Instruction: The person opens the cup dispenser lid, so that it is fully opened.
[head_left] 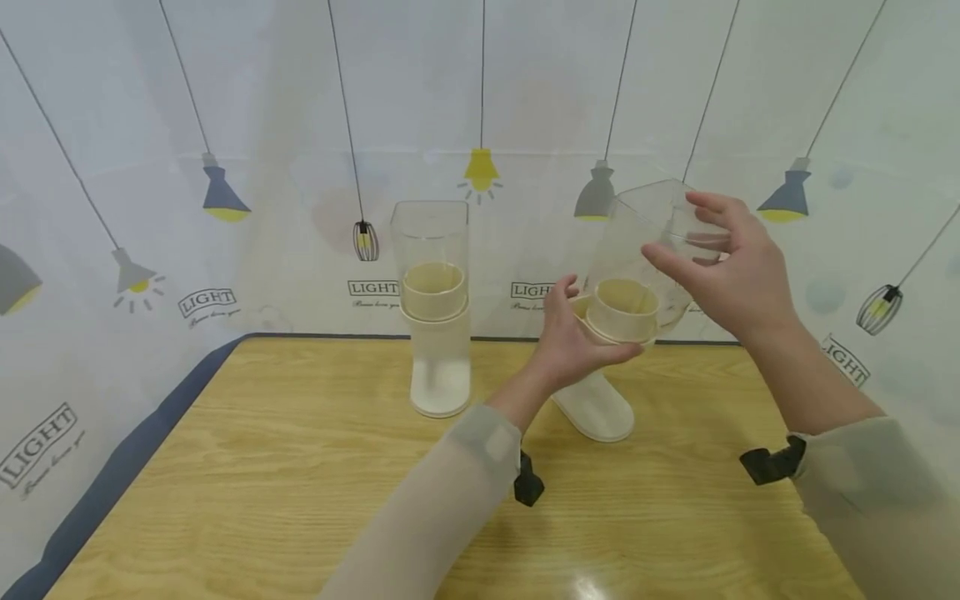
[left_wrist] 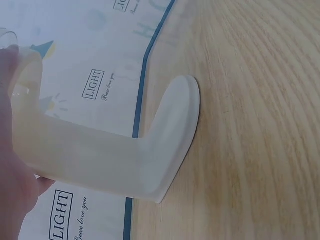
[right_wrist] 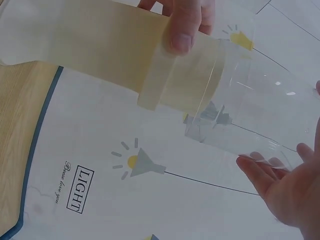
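My left hand (head_left: 567, 348) grips a cream-coloured dispenser stand (head_left: 600, 408) around its upper collar, thumb along the rim. The stand leans, its flat foot (left_wrist: 172, 135) low over the wooden table in the left wrist view. With its fingers spread around the upper part, my right hand (head_left: 742, 271) holds a clear plastic canister (head_left: 637, 229), tilted like the stand. In the right wrist view, the canister's lower edge overlaps the stand's round neck (right_wrist: 197, 75), and the right fingertips (right_wrist: 247, 162) lie against the clear wall.
A matching dispenser stands upright to the left, its clear canister (head_left: 429, 233) on a cream stand (head_left: 441, 362). The wooden table (head_left: 300, 467) ends at a dark blue edge before a white curtain (head_left: 285, 167) printed with lamps. Dark wrist mounts (head_left: 772, 461) sit at both cuffs.
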